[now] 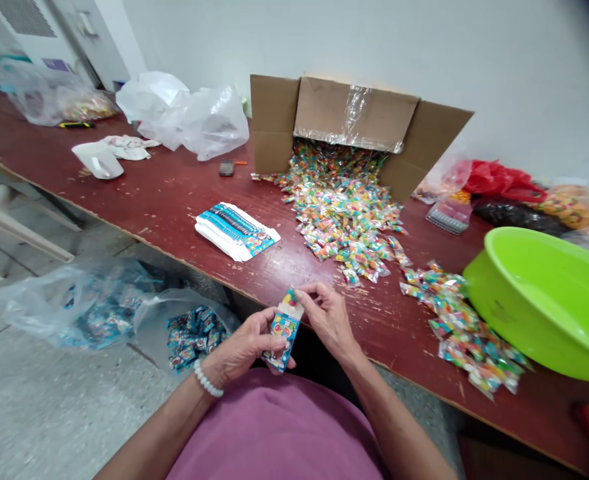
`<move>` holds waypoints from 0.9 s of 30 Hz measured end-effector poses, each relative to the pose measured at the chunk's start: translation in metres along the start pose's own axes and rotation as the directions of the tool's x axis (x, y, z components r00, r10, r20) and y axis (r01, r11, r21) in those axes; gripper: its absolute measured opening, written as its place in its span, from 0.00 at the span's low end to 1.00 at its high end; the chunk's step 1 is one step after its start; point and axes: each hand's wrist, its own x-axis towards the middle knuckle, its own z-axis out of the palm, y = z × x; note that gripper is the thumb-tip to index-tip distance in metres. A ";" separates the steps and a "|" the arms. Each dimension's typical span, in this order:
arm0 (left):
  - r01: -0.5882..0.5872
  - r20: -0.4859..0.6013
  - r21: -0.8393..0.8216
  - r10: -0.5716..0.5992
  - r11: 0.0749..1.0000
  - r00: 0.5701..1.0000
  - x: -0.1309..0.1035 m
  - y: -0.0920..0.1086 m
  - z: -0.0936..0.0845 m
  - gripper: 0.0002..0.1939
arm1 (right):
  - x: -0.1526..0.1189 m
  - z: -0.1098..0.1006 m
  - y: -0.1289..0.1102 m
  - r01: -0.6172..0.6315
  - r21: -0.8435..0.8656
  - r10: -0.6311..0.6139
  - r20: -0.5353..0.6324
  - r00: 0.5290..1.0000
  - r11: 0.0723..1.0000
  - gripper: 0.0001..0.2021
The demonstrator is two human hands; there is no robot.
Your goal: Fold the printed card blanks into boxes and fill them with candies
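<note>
A small blue printed box stands upright in my left hand, its thumb across the front and its top end open. At that opening, my right hand pinches a small candy packet with thumb and forefinger; the packet is partly inside the box. Past my hands, a stack of flattened blue and white boxes lies on the red table. Many wrapped candies spill out of a tipped cardboard carton.
A green basin sits at the right, beside a smaller candy pile. Filled blue boxes lie in a plastic bag below the table's left edge. A white jug, a small brush and plastic bags are farther back.
</note>
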 end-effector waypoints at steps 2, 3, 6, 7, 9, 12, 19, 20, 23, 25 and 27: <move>-0.011 0.007 0.021 0.011 1.000 1.000 0.002 0.004 0.001 0.25 | 0.002 -0.008 -0.002 0.130 -0.112 -0.124 0.062 0.990 0.985 0.07; -0.017 0.004 0.043 0.017 0.999 1.000 0.003 0.005 0.002 0.23 | 0.003 -0.011 -0.004 0.184 -0.158 -0.169 0.106 0.980 0.970 0.07; -0.016 -0.034 0.144 0.021 0.989 0.999 0.006 0.010 0.006 0.22 | 0.004 -0.017 -0.009 0.277 -0.192 -0.211 0.304 0.929 0.942 0.08; -0.011 -0.057 0.165 0.021 0.986 0.998 0.006 0.011 0.007 0.23 | 0.004 -0.017 -0.010 0.279 -0.156 -0.206 0.370 0.906 0.947 0.09; -0.016 -0.115 0.144 0.033 0.990 0.993 0.007 0.012 0.010 0.22 | 0.003 -0.016 -0.010 0.193 -0.017 -0.168 0.418 0.893 0.981 0.11; -0.009 -0.195 0.000 0.009 1.000 0.981 0.008 0.014 0.013 0.23 | 0.000 -0.010 -0.003 -0.142 0.289 0.056 0.285 0.957 0.947 0.10; -0.081 -0.335 0.026 0.085 0.996 0.938 0.011 0.008 0.017 0.24 | -0.009 0.010 0.004 -0.440 0.470 0.275 0.379 0.884 0.765 0.17; -0.098 -0.338 0.051 0.109 0.994 0.935 0.011 0.007 0.017 0.24 | -0.009 0.012 0.004 -0.411 0.465 0.260 0.354 0.898 0.784 0.15; -0.070 -0.310 -0.021 0.060 0.997 0.949 0.010 0.005 0.015 0.23 | -0.011 0.015 0.001 -0.233 0.382 0.164 0.206 0.965 0.894 0.11; 0.015 -0.246 -0.135 -0.048 0.991 0.968 0.010 0.007 0.013 0.23 | -0.012 0.012 0.000 -0.081 0.255 0.042 0.156 0.987 0.964 0.09; 0.089 -0.192 -0.208 -0.130 0.974 0.973 0.009 0.009 0.012 0.24 | -0.012 0.007 0.000 0.052 0.159 -0.083 0.191 0.978 0.986 0.10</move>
